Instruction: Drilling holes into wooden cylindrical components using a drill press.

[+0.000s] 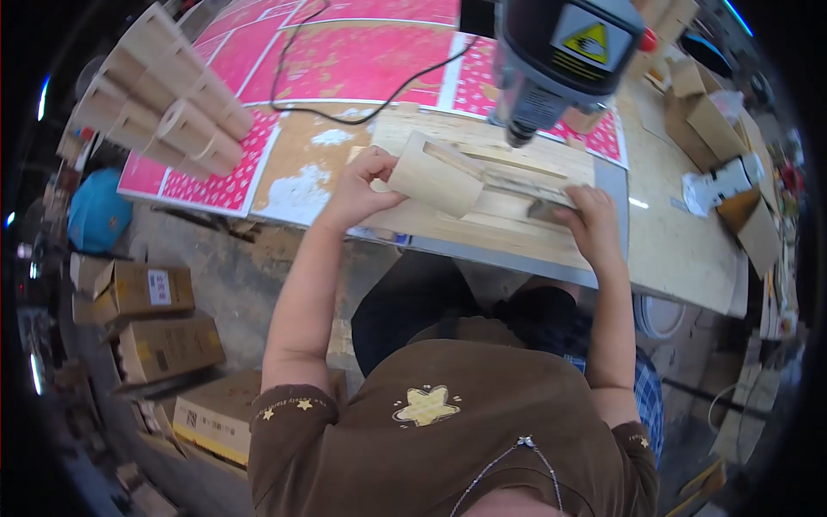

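A pale wooden cylinder (435,177) with a slot cut in its side lies tilted over the board. My left hand (369,183) is closed on its left end, with the thumb below and the fingers above. From the cylinder's right end a narrow bar (525,187) runs to the right. My right hand (593,215) is closed round the far end of this bar, where a dark block (549,212) sits under the fingers. Whether bar and block are one piece I cannot tell. The wooden base board (508,237) lies beneath both hands.
A drill press head (560,65) with its chuck (519,136) hangs just beyond the work. Similar wooden cylinders (185,95) stand stacked at the left on pink sheeting (345,65). A black cable (379,108) crosses the table. Cardboard boxes (168,345) stand on the floor at left.
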Motion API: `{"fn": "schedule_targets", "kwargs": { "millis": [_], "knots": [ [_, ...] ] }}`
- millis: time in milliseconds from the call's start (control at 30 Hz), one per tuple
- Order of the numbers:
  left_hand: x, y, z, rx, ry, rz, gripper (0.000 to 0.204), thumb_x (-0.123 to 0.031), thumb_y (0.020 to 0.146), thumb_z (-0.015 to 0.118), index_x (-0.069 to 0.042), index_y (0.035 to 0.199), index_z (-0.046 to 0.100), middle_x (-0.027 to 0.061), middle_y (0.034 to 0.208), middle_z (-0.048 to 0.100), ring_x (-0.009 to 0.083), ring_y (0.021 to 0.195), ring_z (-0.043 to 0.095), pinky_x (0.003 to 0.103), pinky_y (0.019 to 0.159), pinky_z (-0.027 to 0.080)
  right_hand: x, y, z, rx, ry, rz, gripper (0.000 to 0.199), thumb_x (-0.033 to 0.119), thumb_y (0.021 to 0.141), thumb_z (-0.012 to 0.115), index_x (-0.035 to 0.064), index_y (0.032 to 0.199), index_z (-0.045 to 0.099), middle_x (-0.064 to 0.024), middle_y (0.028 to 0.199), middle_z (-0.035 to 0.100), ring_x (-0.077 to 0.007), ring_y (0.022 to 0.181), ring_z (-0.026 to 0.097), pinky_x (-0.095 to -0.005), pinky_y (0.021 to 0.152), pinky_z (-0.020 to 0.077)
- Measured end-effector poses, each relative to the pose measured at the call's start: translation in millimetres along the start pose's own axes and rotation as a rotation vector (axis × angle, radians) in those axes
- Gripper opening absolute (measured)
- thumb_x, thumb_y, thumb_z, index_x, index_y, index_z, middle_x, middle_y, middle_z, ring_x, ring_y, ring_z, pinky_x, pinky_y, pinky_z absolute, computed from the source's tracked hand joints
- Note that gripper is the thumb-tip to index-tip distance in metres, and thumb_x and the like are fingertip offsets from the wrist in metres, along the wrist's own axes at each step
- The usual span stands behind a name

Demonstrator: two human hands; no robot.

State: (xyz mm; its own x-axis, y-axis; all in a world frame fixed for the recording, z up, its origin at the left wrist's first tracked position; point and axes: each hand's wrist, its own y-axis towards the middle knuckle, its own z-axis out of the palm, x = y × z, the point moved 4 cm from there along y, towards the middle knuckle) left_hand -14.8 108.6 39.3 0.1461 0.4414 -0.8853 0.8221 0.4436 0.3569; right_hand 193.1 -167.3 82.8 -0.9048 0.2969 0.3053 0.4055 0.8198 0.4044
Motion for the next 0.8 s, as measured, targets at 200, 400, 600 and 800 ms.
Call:
{"fn": "schedule_targets", "kwargs": {
  "millis": [200, 400, 600, 800],
  "knots": [
    [-33, -33, -89, -0.106, -0.107, -0.491, 0.021, -0.012, 0.07, 0.075, 0.0, 0.086, 0.067, -0.0002, 0.072, 0.062, 0.007, 0.064, 0.055, 0.021, 0.062, 0.044, 29, -24, -7, 0.035, 0.051, -0.012, 0.028, 0.015, 0.073, 0.068, 0.0072, 0.098, 0.061, -0.0093, 0.086, 0.06, -0.0297, 0.086, 0.056, -0.0431, 0.088, 0.0374],
    [-45, -68, -123, -0.37, -0.253, -0.712, 0.024, -0.013, 0.073, 0.074, 0.003, 0.089, 0.067, 0.0072, 0.079, 0.067, 0.0103, 0.064, 0.061, 0.023, 0.061, 0.047, 55, -16, 14, 0.052, 0.105, -0.058, 0.028, 0.016, 0.074, 0.068, 0.0081, 0.1, 0.062, -0.0071, 0.086, 0.06, -0.0276, 0.087, 0.055, -0.0457, 0.096, 0.0338],
    [-96, -40, -199, -0.595, 0.504, -0.285, 0.034, -0.023, 0.061, 0.083, 0.002, 0.079, 0.068, 0.0036, 0.067, 0.062, 0.0093, 0.061, 0.054, 0.025, 0.059, 0.044, 44, -16, 2, 0.014, 0.098, -0.033, 0.03, 0.017, 0.073, 0.069, 0.0079, 0.1, 0.063, -0.0072, 0.083, 0.058, -0.0273, 0.084, 0.054, -0.0447, 0.095, 0.035],
    [-136, 24, -313, -0.482, 1.272, -0.427, 0.041, -0.033, 0.064, 0.075, 0.001, 0.085, 0.07, 0.0172, 0.081, 0.066, 0.0245, 0.078, 0.066, 0.034, 0.069, 0.05, 43, -18, 6, 0.011, 0.142, 0.004, 0.031, 0.015, 0.07, 0.07, 0.0074, 0.099, 0.063, -0.0078, 0.081, 0.057, -0.0276, 0.082, 0.053, -0.045, 0.094, 0.0362]
  ]
}}
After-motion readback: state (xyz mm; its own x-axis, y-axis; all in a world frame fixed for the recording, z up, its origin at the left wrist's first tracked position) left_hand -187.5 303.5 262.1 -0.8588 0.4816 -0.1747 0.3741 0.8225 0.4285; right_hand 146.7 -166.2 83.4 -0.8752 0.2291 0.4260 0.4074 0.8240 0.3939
